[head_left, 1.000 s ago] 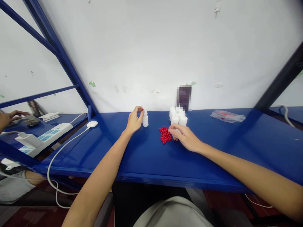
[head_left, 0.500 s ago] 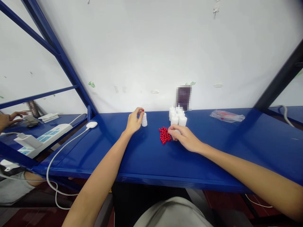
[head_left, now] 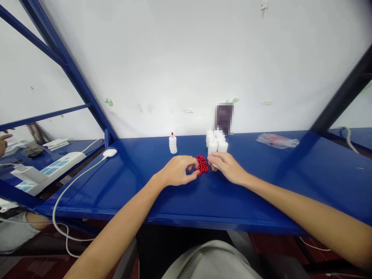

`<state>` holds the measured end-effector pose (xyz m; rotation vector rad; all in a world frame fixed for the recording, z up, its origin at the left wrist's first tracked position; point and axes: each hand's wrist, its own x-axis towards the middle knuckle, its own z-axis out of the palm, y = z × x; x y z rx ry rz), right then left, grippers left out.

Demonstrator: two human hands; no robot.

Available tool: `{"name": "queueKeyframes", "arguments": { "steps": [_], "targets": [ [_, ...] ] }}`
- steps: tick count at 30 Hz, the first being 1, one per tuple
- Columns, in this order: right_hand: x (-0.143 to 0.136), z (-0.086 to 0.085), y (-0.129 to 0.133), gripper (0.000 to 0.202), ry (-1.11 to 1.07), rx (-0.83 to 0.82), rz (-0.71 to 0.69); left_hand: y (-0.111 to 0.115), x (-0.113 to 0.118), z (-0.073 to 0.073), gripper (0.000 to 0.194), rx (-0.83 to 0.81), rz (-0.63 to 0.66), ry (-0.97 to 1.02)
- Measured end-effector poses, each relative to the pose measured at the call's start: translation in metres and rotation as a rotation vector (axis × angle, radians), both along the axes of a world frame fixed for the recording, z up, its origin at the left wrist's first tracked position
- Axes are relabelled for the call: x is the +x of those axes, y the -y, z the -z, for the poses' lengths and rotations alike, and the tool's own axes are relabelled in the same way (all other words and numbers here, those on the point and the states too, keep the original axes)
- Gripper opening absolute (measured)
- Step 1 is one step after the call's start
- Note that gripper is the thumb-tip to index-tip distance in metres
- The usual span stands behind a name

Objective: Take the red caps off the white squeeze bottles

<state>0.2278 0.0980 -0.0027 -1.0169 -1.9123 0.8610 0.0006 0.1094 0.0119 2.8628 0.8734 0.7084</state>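
My left hand (head_left: pixel 180 170) is at the left edge of a pile of small red caps (head_left: pixel 202 164), thumb and fingers apart, with nothing visible between them. On the pile's right side, my right hand (head_left: pixel 228 167) is closed around a small white bottle (head_left: pixel 215 166), mostly hidden by the fingers. Farther back on the left stands an upright white squeeze bottle with a red tip (head_left: pixel 173 144). Several more white bottles (head_left: pixel 213 145) are grouped just behind my right hand.
The blue table (head_left: pixel 139 162) meets a white wall. A clear plastic bag (head_left: pixel 277 141) with something red inside lies at the back right. Left are a white cable with its plug head (head_left: pixel 109 153), a power strip (head_left: pixel 62 164) and another person's hand (head_left: pixel 2 142).
My left hand has left the red-tipped bottle at the back and come forward and right to the red caps. My right hand keeps its grip on the white bottle, barely moving.
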Motion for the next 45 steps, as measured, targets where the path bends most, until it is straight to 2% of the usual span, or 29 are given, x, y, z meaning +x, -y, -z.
{"name": "queueKeyframes", "arguments": {
  "steps": [3,6,9,13,16,21,23,26,34,40,45],
  "targets": [
    [0.000,0.000,0.001,0.038,0.008,0.010,-0.001,0.010,0.009,0.002,0.013,-0.008,-0.002,-0.086],
    [-0.001,-0.001,0.003,0.035,0.006,0.026,-0.006,0.008,0.011,0.004,0.020,0.034,-0.020,-0.157],
    [-0.001,-0.001,0.004,0.029,-0.057,0.019,-0.039,0.005,0.011,0.007,0.020,0.103,-0.017,-0.237],
    [-0.001,-0.001,0.005,0.032,-0.076,0.016,-0.078,0.006,0.011,0.009,0.017,0.188,-0.006,-0.264],
    [-0.002,0.000,0.004,0.044,-0.046,0.025,-0.078,0.009,0.013,0.008,0.014,0.200,0.025,-0.172],
    [-0.003,0.004,0.006,0.052,-0.061,0.037,-0.140,0.014,0.022,0.008,0.014,0.171,0.064,0.262],
    [-0.004,0.005,0.009,0.051,-0.014,0.076,-0.170,0.016,0.028,0.009,0.016,0.143,0.104,0.342],
    [-0.006,0.003,0.013,0.046,0.051,0.109,-0.185,0.019,0.034,0.012,0.016,0.086,0.157,0.347],
    [-0.006,0.004,0.010,0.049,-0.037,0.091,-0.238,0.020,0.032,0.014,0.015,0.028,0.127,0.377],
    [-0.004,0.006,0.009,0.042,-0.007,0.059,-0.186,0.019,0.031,0.014,0.016,-0.121,0.119,0.330],
    [-0.003,0.004,0.010,0.040,0.118,0.077,-0.118,0.020,0.032,0.013,0.014,-0.118,0.090,0.348]
  ]
}}
